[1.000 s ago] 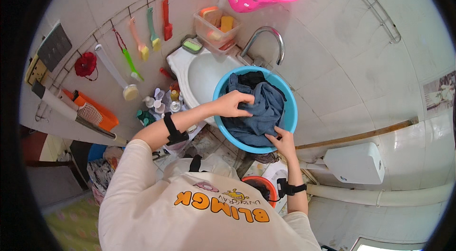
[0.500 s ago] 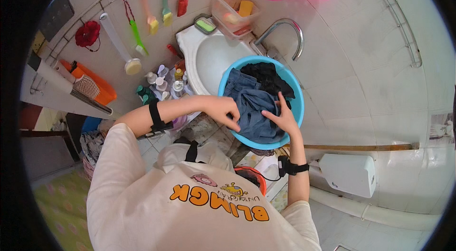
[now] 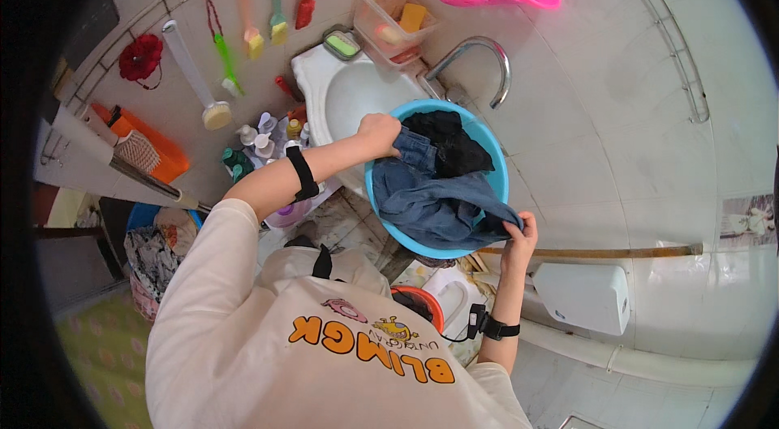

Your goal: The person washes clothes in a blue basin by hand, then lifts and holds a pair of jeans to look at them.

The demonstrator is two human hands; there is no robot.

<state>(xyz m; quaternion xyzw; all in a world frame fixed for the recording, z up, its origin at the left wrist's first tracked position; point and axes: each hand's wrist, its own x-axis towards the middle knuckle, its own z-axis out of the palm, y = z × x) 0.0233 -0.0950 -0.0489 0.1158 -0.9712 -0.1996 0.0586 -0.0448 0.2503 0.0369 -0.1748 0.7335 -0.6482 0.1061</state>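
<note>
Blue denim garment (image 3: 438,200), one piece, stretches across one basin (image 3: 497,177) at the frame's centre, two hands on it: the left hand (image 3: 381,135) curls its fingers round one edge, the right hand (image 3: 521,237) pinches the opposite end by the rim. Half a second ago it lay bunched, the right fingers spread. Its soft creases and crumpled black cloth (image 3: 461,149) fill smooth, round blue plastic beside one glossy white sink (image 3: 357,96), upper middle.

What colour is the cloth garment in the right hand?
The garment is greyish blue, clearest in head view.
</note>
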